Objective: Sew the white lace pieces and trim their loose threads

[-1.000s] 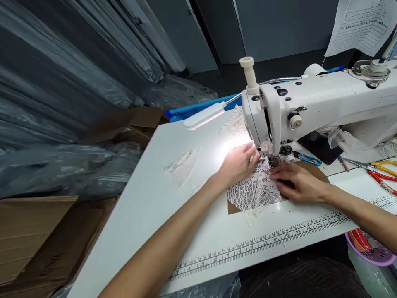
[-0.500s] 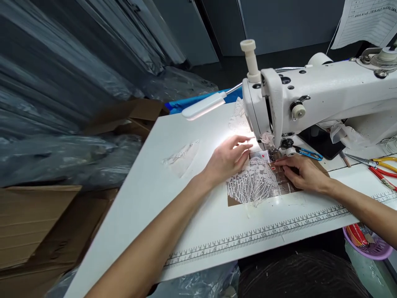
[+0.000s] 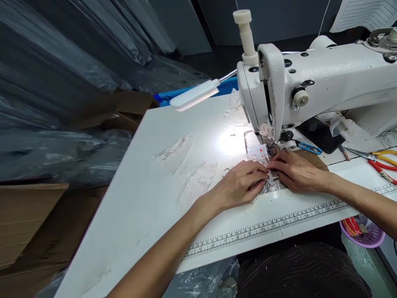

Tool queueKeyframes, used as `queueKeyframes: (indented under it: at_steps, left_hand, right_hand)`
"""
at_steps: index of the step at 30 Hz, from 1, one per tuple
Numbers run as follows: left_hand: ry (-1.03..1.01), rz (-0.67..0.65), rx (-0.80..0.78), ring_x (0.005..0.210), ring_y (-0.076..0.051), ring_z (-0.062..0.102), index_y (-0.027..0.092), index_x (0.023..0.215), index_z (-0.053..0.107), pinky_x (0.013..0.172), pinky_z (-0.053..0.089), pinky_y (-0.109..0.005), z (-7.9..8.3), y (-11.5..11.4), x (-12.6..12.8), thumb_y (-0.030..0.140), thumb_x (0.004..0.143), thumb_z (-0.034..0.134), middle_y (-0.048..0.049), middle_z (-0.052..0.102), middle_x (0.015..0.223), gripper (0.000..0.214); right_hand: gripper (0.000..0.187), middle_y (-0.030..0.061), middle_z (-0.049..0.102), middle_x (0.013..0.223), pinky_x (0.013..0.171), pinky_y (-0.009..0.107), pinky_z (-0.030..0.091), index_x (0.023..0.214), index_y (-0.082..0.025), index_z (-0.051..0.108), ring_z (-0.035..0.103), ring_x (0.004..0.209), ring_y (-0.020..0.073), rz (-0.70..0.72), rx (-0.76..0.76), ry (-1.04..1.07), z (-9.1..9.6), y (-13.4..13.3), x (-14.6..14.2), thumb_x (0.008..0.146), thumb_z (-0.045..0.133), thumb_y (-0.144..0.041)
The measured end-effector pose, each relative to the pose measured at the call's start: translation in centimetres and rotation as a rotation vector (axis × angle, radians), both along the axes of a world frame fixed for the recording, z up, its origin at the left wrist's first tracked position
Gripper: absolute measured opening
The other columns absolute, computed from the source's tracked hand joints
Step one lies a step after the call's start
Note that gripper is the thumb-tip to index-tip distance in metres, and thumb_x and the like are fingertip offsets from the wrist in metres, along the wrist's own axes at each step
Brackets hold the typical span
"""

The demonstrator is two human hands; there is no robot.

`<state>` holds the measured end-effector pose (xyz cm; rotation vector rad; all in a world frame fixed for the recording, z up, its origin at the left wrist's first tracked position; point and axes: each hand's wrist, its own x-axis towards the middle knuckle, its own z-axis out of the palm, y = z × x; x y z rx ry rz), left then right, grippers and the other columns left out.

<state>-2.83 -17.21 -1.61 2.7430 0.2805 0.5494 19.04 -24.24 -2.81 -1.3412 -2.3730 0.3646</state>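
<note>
A white sewing machine (image 3: 325, 82) stands at the right of a white table (image 3: 149, 198). My left hand (image 3: 240, 184) lies palm down on a piece of white lace (image 3: 259, 158) just in front of the presser foot (image 3: 273, 149), fingers curled and pressing it. My right hand (image 3: 294, 171) rests beside it on the same lace, fingertips touching the left hand's. Most of the lace is hidden under both hands.
Other lace pieces (image 3: 198, 182) lie on the table to the left. A lamp (image 3: 194, 94) lights the needle area. Blue snips (image 3: 307, 147), red and yellow pliers (image 3: 381, 161) lie right. A ruler strip (image 3: 279, 225) runs along the front edge. Cardboard boxes (image 3: 27, 223) stand left.
My left hand slid back from beside the needle toward me onto the lace, meeting the right hand. The lace has bunched up under both hands. The camera has tilted down a little.
</note>
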Motion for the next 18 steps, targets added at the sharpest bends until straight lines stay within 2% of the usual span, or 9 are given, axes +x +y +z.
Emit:
queueKeyframes:
  at_steps: [6,11,15,18]
  left_hand:
    - [-0.07,0.063,0.038,0.084,-0.017,0.071,0.019,0.093,0.071,0.073,0.056,-0.036,-0.8,-0.5,-0.1,0.019,0.098,0.051,-0.0055,0.076,0.094,0.021]
    - [-0.078,0.091,-0.021,0.086,-0.015,0.07,0.022,0.093,0.072,0.078,0.058,-0.035,-0.9,-0.7,-0.2,0.02,0.098,0.05,-0.0049,0.076,0.096,0.022]
    - [-0.074,0.088,0.1,0.083,-0.016,0.069,0.022,0.089,0.071,0.083,0.056,-0.038,-0.9,-0.5,-0.3,0.021,0.098,0.051,-0.004,0.076,0.095,0.022]
    - [-0.125,0.098,0.159,0.082,-0.016,0.069,0.022,0.088,0.072,0.085,0.055,-0.039,-0.8,-0.5,-0.2,0.018,0.097,0.054,-0.0043,0.076,0.094,0.021]
  right_hand:
    - [0.035,0.0137,0.062,0.113,0.087,0.039,0.052,0.124,-0.017,0.063,0.059,0.103,0.0237,0.029,-0.1,-0.031,1.2,1.0,0.5,0.098,0.041,-0.024]
    - [0.039,0.0156,0.062,0.113,0.075,0.038,0.053,0.131,-0.017,0.06,0.059,0.097,0.0245,-0.013,-0.032,-0.136,0.7,1.2,0.1,0.099,0.038,-0.026]
    - [0.04,0.0156,0.062,0.114,0.072,0.036,0.052,0.133,-0.018,0.058,0.058,0.098,0.025,-0.04,-0.014,-0.187,0.3,1.2,-0.1,0.097,0.04,-0.024]
    - [0.042,0.0158,0.062,0.115,0.079,0.037,0.054,0.135,-0.017,0.058,0.06,0.099,0.0244,-0.074,-0.041,-0.111,0.2,1.0,0.1,0.099,0.039,-0.025]
